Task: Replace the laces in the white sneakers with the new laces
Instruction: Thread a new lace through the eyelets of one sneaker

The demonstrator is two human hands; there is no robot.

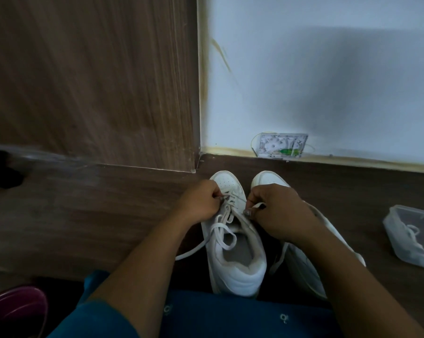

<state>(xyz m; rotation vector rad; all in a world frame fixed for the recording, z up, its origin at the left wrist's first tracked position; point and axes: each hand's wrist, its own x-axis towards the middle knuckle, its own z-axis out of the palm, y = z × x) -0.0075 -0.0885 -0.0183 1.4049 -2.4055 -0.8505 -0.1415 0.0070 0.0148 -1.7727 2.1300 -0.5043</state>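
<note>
Two white low-top sneakers stand side by side on the dark wood-grain table (108,215), just in front of the person. Their long axes run away from the person, with the toes pointing at the pale wall (328,69) and the heels nearest the blue garment (218,315).

The left white sneaker (232,264) is in plain sight, its opening facing up. The right white sneaker (303,262) lies close beside it and seems to be tilted outward; it is mostly covered by the right forearm.

A flat white lace (222,231) crosses the left sneaker's eyelets loosely. One slack loop lies over the opening, and one tail trails off to the left onto the table.

The left hand (198,201) has its fingers curled and pinches the lace near the toe-end eyelets. The right hand (279,213) is also curled, with a flat stretch of the same lace nipped between thumb and forefinger.

Well to the right sits a clear plastic box (416,250) with a coiled white lace (413,231) inside. A small clear wall box (281,145) sits where the wall meets the table. A brown wood-grain panel (84,81) stands at the left.
</note>
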